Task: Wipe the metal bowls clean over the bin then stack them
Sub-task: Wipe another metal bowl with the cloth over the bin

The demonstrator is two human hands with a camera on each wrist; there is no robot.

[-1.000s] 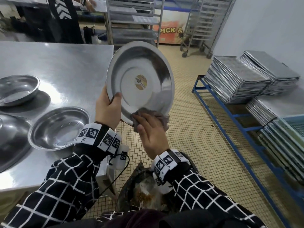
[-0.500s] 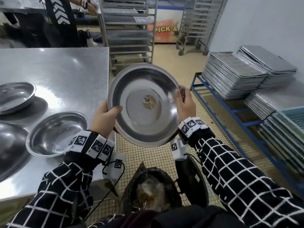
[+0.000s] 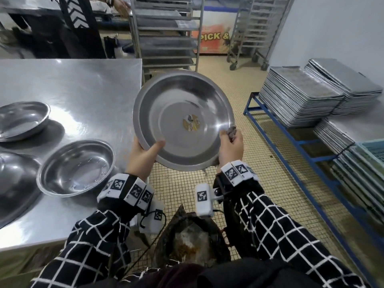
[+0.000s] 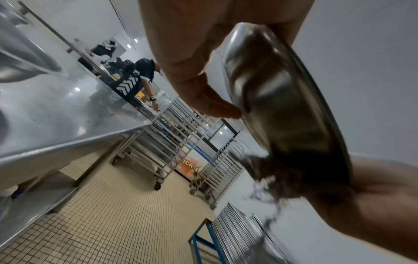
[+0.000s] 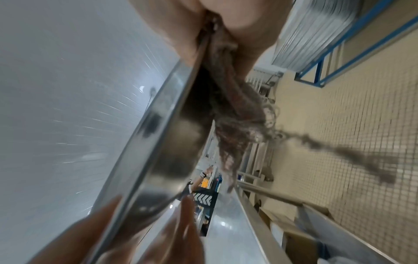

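Note:
I hold a wide metal bowl (image 3: 182, 121) tilted toward me above the dark bin (image 3: 193, 244); a round sticker sits at its centre. My left hand (image 3: 143, 154) grips its lower left rim, thumb inside. My right hand (image 3: 230, 146) grips the lower right rim and pinches a brown-grey rag (image 3: 231, 130) against it. In the left wrist view the bowl (image 4: 282, 100) shows its underside, the rag (image 4: 271, 176) hanging behind it. The frayed rag (image 5: 235, 114) trails off the bowl's rim (image 5: 158, 125) in the right wrist view. Several more bowls rest on the steel table (image 3: 83, 86); the nearest (image 3: 75, 167) lies left of my left wrist.
Another bowl (image 3: 22, 119) sits at the table's left edge. Stacked metal trays (image 3: 301, 96) on a blue rack (image 3: 291, 142) line the right wall. Wheeled shelf racks (image 3: 166, 34) stand beyond the table. A person (image 3: 83, 21) works at the far counter. Tiled floor lies between.
My right hand moved with the rag from the bowl's bottom edge round to its right rim. The bowl has come down and tipped flatter, its inside facing me.

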